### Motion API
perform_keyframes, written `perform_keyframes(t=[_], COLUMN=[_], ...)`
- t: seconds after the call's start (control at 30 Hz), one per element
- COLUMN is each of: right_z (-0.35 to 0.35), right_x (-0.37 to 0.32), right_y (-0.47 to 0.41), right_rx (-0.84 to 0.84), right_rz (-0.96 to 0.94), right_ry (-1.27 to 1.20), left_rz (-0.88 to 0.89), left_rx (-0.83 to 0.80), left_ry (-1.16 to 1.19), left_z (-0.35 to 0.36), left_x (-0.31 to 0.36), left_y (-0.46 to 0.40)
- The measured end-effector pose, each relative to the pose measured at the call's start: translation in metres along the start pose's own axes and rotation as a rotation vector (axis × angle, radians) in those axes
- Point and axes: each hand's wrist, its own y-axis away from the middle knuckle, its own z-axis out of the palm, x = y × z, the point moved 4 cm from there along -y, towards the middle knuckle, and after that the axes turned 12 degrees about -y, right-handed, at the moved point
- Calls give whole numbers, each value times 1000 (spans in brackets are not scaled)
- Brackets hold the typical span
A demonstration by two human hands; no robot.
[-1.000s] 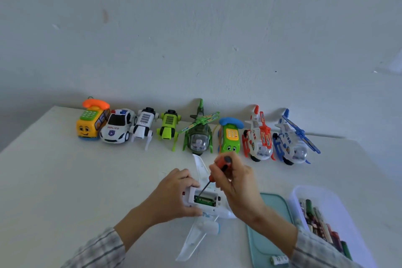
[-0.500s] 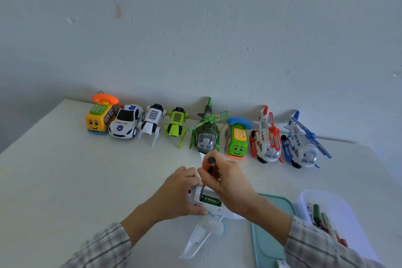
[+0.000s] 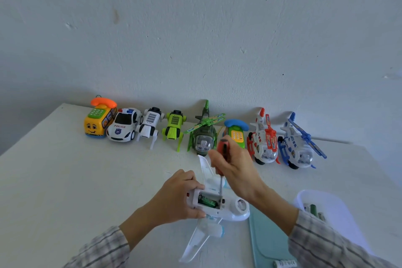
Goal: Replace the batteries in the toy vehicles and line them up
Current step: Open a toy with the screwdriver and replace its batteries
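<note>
head | I saw left hand [image 3: 177, 197] holding the plane [image 3: 214, 202] belly-up on the tabletop [image 3: 65, 180], bay open, battery [image 3: 206, 200] in | right hand [image 3: 236, 172] gripped the screwdriver [image 3: 222, 159], tip at the bay edge | risk, I judged: tip slipping and gouging the cell, or the plane twisting loose; row of toys [image 3: 202, 135] stood well apart.
</note>
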Motion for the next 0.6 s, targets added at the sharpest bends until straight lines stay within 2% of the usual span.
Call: perform_keyframes(t=[0.13,0.2,0.37,0.47,0.6], right_z=[6,17,32,25,-41], right_x=[33,46,55,41,29], right_y=[12,20,28,32,40], right_rx=[-197,-261,-269,-172,173], right_rz=[137,169,152,156,255], right_ry=[333,388,429,319,253], left_rz=[-9,-9,13,11,3], left_rx=[-11,-6,8,29,54], left_ry=[20,30,27,27,19], left_z=[1,1,0,1,3], left_x=[-2,-2,-1,-2,-4], left_y=[0,-2,-3,-1,1])
